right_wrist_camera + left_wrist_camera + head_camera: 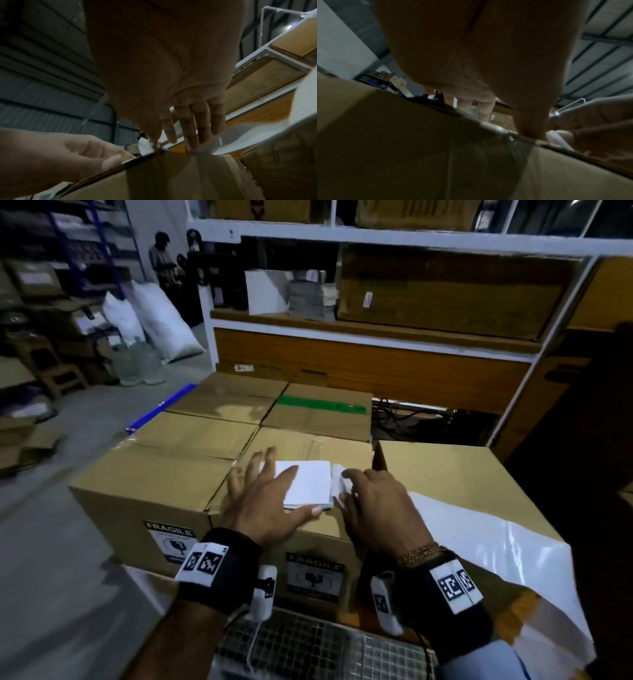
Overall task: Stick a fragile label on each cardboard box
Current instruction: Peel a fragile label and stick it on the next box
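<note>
1. Two hands work on one stack of labels (pixel 310 484) in the head view. The left hand (pixel 270 501) lies flat with fingers spread, its thumb along the stack's near edge, probably to keep the sheets from sliding. The right hand (pixel 376 501) curls its fingers at the stack's right edge, where a sheet corner (pixel 337 474) lifts, likely peeling one label free. The stack lies face down, plain white, on the middle box (pixel 308 529). That box and the left box (pixel 147 491) already carry black-and-white FRAGILE stickers on their fronts; the right box (pixel 462 474) shows none here, and a white bag (pixel 479 529) drapes over it.

2. From the left wrist, the palm (pixel 479 54) hovers low over the cardboard edge, with fingers straight and the thumb tip pressing down.

3. From the right wrist, the thumb and forefinger (pixel 154 135) pinch a white paper corner (pixel 144 146), while the other fingers reach down beside it.
</note>
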Motion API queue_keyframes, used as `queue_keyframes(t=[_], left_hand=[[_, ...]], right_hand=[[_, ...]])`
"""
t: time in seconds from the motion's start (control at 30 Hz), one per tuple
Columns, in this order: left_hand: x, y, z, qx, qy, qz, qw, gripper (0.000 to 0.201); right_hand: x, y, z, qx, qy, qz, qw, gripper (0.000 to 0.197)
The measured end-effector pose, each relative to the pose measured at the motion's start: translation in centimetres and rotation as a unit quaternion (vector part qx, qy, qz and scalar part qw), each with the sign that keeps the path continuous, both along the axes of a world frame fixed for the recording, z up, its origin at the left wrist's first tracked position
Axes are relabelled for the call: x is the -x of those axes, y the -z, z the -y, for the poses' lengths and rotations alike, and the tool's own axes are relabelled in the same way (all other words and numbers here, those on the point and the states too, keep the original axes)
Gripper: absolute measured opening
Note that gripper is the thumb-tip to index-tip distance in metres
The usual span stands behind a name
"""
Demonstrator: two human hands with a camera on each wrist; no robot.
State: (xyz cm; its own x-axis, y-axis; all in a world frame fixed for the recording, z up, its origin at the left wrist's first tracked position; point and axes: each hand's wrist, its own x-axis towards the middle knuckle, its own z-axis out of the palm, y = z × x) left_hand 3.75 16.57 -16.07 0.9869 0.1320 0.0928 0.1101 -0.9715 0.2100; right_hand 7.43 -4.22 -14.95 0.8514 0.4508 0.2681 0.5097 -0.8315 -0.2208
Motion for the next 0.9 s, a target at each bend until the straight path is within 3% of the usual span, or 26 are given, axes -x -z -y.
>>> queue_keyframes(t=[0.17, 0.3, 0.4, 0.47, 0.57, 0.77, 0.83, 0.9], left_hand=[[-0.6, 0.4, -0.5, 0.036, 0.057, 0.061, 0.996, 0.082], [-0.9, 0.8, -0.8, 0.1, 0.054, 0.14, 0.984, 0.073], [-0.7, 0.8, -1.1, 0.166, 0.05, 0.221, 0.96, 0.035], [-0.7, 0.5, -1.1, 0.207, 0.03, 0.27, 0.94, 0.023], [-1.3, 0.2, -1.6, 0.358, -0.046, 0.308, 0.88, 0.026], [-4.2, 1.0, -6.0, 0.604, -0.185, 0.355, 0.689, 0.02], [-4.5, 1.3, -7.3, 0.638, -0.199, 0.356, 0.653, 0.024], [-4.7, 1.8, -8.5, 0.656, -0.204, 0.341, 0.642, 0.025]], right_hand=[[0.1, 0.7, 0.0, 0.01, 0.025, -0.022, 0.999, 0.065], [0.2, 0.4, 0.0, 0.004, 0.06, -0.031, 0.998, 0.057], [0.4, 0.1, -0.2, 0.016, 0.077, -0.042, 0.996, 0.047], [0.7, -0.4, -0.5, 0.03, 0.097, -0.037, 0.994, 0.034], [1.3, -1.2, -1.4, 0.097, 0.138, -0.016, 0.986, 0.029], [1.2, -1.2, -3.2, 0.051, 0.077, 0.02, 0.996, 0.04], [0.9, -0.5, -3.3, 0.055, 0.058, -0.009, 0.997, 0.04], [0.6, 0.1, -3.2, 0.065, 0.059, -0.011, 0.996, 0.037]])
